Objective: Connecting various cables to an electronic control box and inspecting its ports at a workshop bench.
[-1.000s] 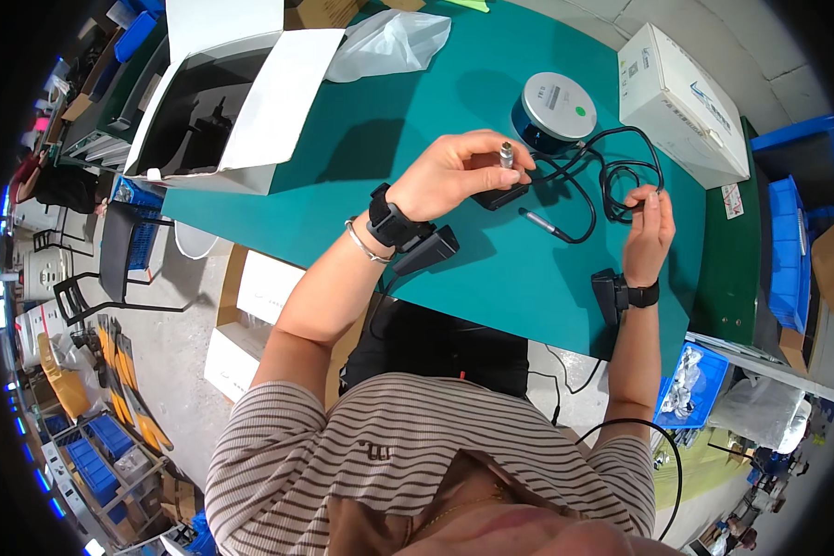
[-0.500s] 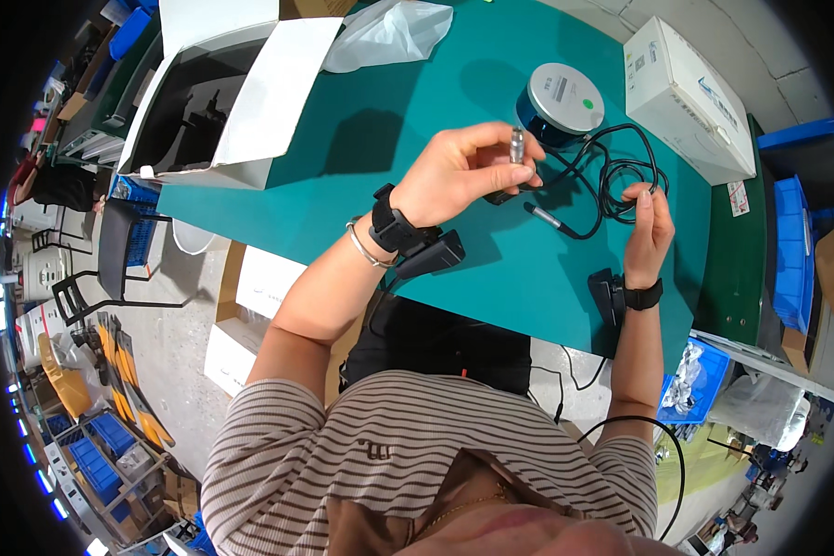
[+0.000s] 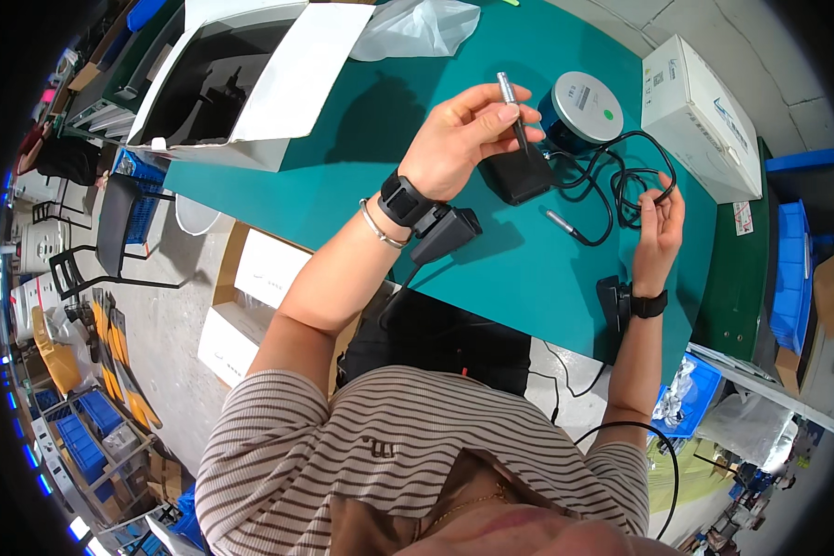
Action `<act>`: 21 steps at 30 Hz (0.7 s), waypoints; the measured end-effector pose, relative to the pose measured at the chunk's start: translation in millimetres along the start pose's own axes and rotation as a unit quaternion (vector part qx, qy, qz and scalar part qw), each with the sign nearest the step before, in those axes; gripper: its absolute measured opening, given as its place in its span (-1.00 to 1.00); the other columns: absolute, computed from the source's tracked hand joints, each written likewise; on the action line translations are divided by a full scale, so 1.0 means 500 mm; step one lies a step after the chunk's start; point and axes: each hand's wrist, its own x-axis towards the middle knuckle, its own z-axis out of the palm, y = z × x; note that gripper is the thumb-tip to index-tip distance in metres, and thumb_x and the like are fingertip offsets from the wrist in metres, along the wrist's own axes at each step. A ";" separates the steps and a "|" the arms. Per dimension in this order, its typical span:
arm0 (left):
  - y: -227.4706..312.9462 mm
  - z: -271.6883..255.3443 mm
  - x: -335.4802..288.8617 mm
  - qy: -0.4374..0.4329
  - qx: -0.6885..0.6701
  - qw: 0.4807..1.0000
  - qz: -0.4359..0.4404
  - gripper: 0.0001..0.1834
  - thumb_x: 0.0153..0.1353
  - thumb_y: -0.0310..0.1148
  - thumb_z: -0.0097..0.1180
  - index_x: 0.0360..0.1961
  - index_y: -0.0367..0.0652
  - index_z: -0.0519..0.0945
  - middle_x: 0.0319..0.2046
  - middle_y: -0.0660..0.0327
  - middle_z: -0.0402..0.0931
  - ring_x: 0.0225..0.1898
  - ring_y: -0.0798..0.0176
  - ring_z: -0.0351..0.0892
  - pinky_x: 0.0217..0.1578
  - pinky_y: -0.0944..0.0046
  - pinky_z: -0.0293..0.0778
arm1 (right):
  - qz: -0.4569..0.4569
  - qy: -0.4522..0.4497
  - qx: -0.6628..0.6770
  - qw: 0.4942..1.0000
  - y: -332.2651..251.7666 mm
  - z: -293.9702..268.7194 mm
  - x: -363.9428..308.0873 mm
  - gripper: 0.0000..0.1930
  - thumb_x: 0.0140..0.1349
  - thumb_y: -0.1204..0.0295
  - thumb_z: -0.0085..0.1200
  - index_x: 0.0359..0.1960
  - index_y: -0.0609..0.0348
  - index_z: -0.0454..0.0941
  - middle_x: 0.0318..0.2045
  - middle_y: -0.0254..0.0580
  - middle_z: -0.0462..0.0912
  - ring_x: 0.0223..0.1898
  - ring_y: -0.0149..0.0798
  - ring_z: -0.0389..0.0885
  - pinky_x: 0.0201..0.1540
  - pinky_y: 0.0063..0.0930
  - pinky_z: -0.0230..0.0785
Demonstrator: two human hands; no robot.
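Note:
My left hand (image 3: 468, 139) is closed in a pinch round a silver metal cable connector (image 3: 506, 89), which points up and away from me. Just beneath those fingers is a flat black box (image 3: 517, 176), partly covered by the hand. Loops of black cable (image 3: 625, 196) are gripped between the fingers of my right hand (image 3: 658, 236). A second silver connector (image 3: 562, 222), on a cable end, lies on the green tabletop between my hands. Beyond them stands a round device (image 3: 587, 104) with a silver top, a dark blue side and a green dot, close to the cable.
An open white box (image 3: 292, 74) with dark contents stands at the far left of the green table (image 3: 343, 195). A clear plastic bag (image 3: 417, 28) lies behind it. At the far right is a closed white carton (image 3: 700, 120), with blue bins (image 3: 792, 264) beyond the table's right edge.
The connector in my left hand has risen and now sticks out farther above the fingers. More of the black box shows under that hand. My right hand still holds the cable loops.

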 end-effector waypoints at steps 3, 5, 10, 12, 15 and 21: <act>-0.004 0.001 0.001 -0.003 -0.018 1.000 0.009 -0.60 0.41 -0.29 0.06 0.20 -0.20 0.44 -0.06 0.18 0.58 -0.04 0.17 0.65 -0.08 0.28 0.50 | -0.002 -0.006 0.004 1.000 0.003 -0.004 0.001 -0.61 0.40 0.56 -0.04 0.23 0.33 0.32 -0.16 -0.29 0.49 -0.14 -0.49 0.46 -0.03 -0.61 0.32; -0.005 0.001 0.001 -0.009 -0.023 1.000 0.016 -0.60 0.41 -0.30 0.06 0.21 -0.19 0.43 -0.06 0.20 0.57 -0.04 0.16 0.65 -0.09 0.29 0.50 | -0.006 -0.008 0.004 1.000 0.004 -0.006 0.002 -0.61 0.39 0.56 -0.04 0.23 0.33 0.32 -0.16 -0.30 0.49 -0.14 -0.49 0.46 -0.03 -0.62 0.32; -0.008 -0.006 -0.003 -0.024 -0.061 0.998 0.013 -0.66 0.39 -0.35 0.07 0.15 -0.17 0.45 -0.09 0.23 0.55 -0.02 0.14 0.63 -0.09 0.30 0.53 | 0.006 0.005 -0.009 1.000 0.010 -0.007 0.002 -0.61 0.39 0.57 -0.03 0.23 0.34 0.31 -0.13 -0.27 0.52 -0.11 -0.47 0.49 -0.03 -0.63 0.33; -0.008 -0.015 0.003 -0.028 -0.121 0.992 0.004 -0.70 0.39 -0.36 0.07 0.10 -0.17 0.47 -0.08 0.24 0.54 0.01 0.13 0.61 -0.08 0.30 0.54 | -0.020 0.012 0.017 1.000 0.015 -0.008 0.006 -0.62 0.39 0.58 -0.04 0.23 0.34 0.30 -0.10 -0.22 0.54 -0.08 -0.45 0.52 -0.03 -0.63 0.34; -0.015 -0.026 0.015 -0.014 -0.215 0.976 -0.009 -0.88 0.38 -0.43 0.07 -0.10 -0.16 0.52 -0.11 0.21 0.54 0.12 0.04 0.55 0.01 0.27 0.59 | -0.011 0.029 0.006 1.000 0.021 -0.017 0.011 -0.62 0.39 0.60 -0.04 0.23 0.32 0.30 -0.08 -0.13 0.59 -0.07 -0.41 0.55 -0.04 -0.61 0.37; -0.025 -0.036 0.024 -0.008 -0.253 0.967 -0.017 -0.91 0.39 -0.45 0.04 -0.13 -0.20 0.52 -0.12 0.18 0.54 0.16 0.03 0.51 0.05 0.31 0.61 | 0.005 0.040 0.000 0.999 0.017 -0.030 0.012 -0.63 0.40 0.52 -0.01 0.21 0.24 0.36 -0.10 -0.22 0.58 -0.08 -0.45 0.52 0.00 -0.61 0.34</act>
